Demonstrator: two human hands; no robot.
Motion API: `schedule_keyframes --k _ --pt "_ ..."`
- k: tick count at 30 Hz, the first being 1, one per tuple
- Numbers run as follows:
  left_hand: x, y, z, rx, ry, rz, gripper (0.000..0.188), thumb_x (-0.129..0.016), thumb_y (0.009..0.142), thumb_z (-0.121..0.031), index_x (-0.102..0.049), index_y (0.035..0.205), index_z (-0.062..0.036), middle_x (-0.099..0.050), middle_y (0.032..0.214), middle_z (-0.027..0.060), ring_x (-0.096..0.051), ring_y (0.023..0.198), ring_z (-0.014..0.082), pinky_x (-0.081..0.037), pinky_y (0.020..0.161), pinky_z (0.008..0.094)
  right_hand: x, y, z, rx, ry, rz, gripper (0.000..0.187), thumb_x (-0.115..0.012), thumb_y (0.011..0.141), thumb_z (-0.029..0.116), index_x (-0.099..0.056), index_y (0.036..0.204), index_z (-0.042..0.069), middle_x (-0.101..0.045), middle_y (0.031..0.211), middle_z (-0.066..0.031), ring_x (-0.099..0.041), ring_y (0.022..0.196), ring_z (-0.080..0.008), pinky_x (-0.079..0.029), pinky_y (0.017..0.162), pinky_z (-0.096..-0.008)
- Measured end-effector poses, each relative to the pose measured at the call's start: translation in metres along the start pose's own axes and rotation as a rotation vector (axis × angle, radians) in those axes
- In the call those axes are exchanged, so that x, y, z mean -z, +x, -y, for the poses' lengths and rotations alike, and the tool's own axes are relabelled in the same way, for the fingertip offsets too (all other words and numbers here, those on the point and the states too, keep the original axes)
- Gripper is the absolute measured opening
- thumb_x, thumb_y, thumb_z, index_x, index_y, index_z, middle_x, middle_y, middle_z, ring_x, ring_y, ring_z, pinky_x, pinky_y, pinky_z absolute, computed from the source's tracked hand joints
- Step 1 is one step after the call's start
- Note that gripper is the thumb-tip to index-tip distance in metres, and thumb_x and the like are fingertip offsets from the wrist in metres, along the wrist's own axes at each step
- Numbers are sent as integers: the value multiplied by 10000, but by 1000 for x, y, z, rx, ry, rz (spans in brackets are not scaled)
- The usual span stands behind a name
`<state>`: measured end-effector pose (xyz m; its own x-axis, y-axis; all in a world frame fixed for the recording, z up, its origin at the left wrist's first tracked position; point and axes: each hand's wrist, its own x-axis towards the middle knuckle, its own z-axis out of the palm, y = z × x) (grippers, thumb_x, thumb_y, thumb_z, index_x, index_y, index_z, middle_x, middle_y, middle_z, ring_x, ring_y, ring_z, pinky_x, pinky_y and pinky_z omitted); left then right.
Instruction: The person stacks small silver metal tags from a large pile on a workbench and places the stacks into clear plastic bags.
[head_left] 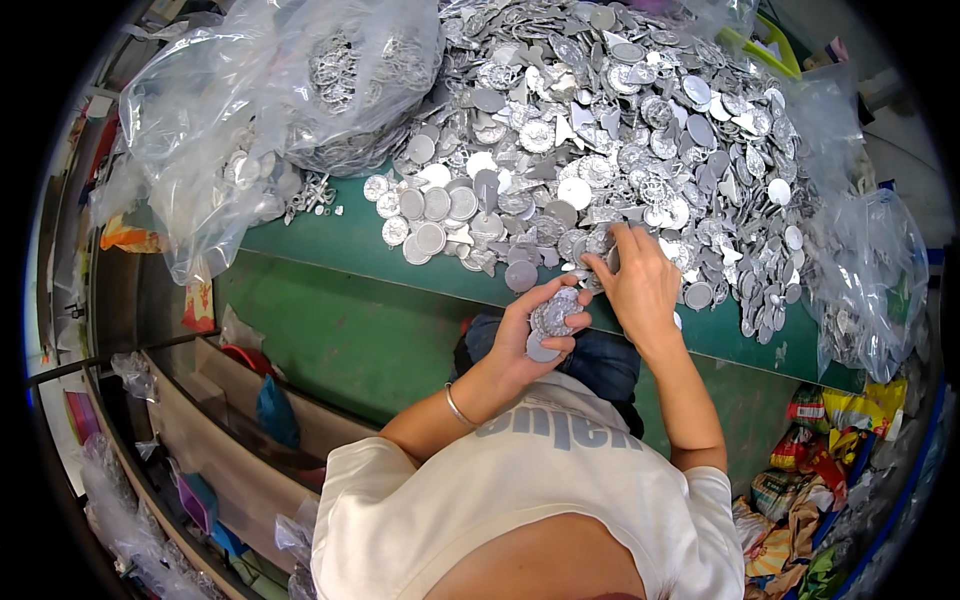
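Head view: your left hand [512, 338] holds a few discs [558, 312]; your right hand [645, 290] is curled at the silvery pile [620, 130] on the green surface [345, 232]; whether it grips anything, I cannot tell.

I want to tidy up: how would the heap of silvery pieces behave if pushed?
The heap would probably spill rather than shift whole: its pieces look loose. Its round discs would likely slide, not roll: many lie flat. Some lie near the front of the table and might fall.
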<state>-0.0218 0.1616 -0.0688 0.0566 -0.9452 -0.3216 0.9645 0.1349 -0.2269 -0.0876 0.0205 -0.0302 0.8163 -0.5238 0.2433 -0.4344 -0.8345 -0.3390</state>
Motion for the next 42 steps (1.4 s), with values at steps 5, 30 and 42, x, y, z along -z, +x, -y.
schedule_keyframes --k 5,30,42 --pt "-1 -1 0 -20 18 -23 198 -512 851 -180 -488 1018 -76 -496 920 86 -452 703 147 -353 367 175 -3 -3 -9 56 30 -9 358 -700 682 178 -551 967 22 -555 754 -114 -579 670 -279 -450 518 -377" --pt "0 -10 -6 -50 -6 19 230 -493 866 -204 -513 1055 -73 -522 924 107 -501 745 159 -346 362 149 -12 14 13 290 -129 54 279 -633 656 108 -560 922 65 -517 787 -64 -577 698 -244 -451 493 -350" --pt "7 -12 -6 -100 30 47 264 -508 857 -195 -495 1085 -63 -520 932 108 -502 714 162 -340 354 159 -1 27 10 198 -9 187 326 -589 598 -12 -529 897 101 -529 813 -88 -563 730 -311 -441 585 -399"
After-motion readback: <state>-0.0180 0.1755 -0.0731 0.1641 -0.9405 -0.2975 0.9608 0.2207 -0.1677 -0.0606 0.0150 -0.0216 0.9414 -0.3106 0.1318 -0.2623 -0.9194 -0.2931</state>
